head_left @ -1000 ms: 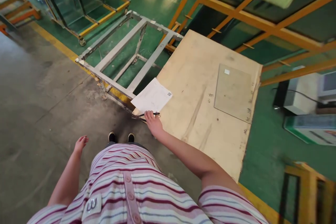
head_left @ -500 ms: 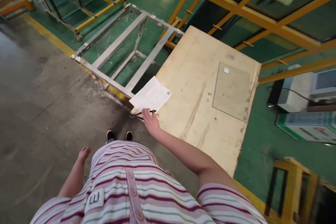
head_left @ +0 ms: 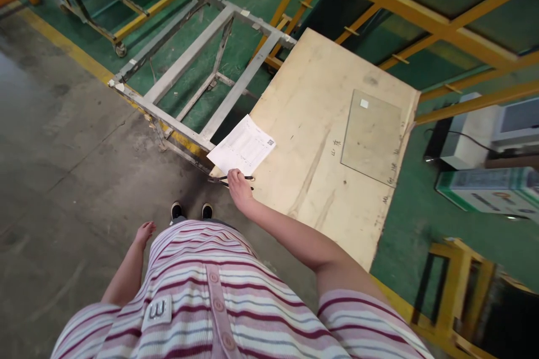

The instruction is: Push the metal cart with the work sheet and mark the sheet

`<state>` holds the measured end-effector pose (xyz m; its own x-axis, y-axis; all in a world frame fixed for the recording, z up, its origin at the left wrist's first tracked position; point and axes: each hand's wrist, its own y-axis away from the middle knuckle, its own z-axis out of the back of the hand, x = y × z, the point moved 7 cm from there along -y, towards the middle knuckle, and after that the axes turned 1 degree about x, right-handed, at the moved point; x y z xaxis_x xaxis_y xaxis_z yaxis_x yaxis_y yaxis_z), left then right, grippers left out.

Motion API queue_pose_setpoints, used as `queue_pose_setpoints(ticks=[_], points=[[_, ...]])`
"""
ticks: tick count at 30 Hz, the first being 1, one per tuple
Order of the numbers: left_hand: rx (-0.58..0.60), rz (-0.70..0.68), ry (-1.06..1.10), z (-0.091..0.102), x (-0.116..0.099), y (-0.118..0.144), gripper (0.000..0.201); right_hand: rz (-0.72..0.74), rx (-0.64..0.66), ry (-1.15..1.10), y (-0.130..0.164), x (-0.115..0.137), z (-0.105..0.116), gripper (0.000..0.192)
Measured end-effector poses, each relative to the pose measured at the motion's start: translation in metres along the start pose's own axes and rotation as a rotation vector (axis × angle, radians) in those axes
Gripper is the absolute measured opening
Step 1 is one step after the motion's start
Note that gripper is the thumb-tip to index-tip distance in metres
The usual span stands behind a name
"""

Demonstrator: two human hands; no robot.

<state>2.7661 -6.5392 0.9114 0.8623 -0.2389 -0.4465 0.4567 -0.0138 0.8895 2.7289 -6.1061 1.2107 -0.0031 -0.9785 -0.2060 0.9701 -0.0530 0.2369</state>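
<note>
My right hand (head_left: 240,186) is closed around a pair of pliers (head_left: 221,179) at the board's near left corner. Their jaws point left and the dark handles stick out past my fingers on the right. Just beyond the hand, a printed sheet of paper (head_left: 242,146) with a small square code lies partly on the plywood board (head_left: 295,106), its left part over the metal frame's edge. My left hand (head_left: 145,233) hangs by my side over the floor, fingers loosely bent and apart, with nothing seen in it. A rectangular glass pane (head_left: 373,137) with a white sticker rests on the board's right side.
A grey metal frame table (head_left: 177,70) with open gaps adjoins the board at left. Yellow racks (head_left: 404,8) holding glass rise behind it. A wheeled glass cart (head_left: 155,8) stands at the back left. On the right are a white-green box (head_left: 484,193) and a yellow stand (head_left: 455,286).
The view has shifted slightly. My left hand has come a little up and inward. My right hand stays at the board's corner with the pliers, slightly turned.
</note>
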Motion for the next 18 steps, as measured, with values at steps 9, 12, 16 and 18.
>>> queue_pose_setpoints(ticks=[9,12,16,18], points=[[-0.021,0.041,-0.054,0.025,0.003,-0.013,0.049,-0.032,0.071,0.104,-0.013,0.002,0.011,0.069],[-0.023,0.026,-0.083,0.027,-0.005,-0.017,0.047,0.027,0.058,0.101,-0.013,0.011,0.016,0.07],[0.01,-0.036,-0.12,0.02,-0.026,-0.016,0.045,0.024,0.054,0.081,-0.01,0.018,0.018,0.067],[0.043,-0.073,-0.142,0.011,-0.044,-0.01,0.043,0.023,0.058,0.104,-0.007,0.019,0.016,0.065]])
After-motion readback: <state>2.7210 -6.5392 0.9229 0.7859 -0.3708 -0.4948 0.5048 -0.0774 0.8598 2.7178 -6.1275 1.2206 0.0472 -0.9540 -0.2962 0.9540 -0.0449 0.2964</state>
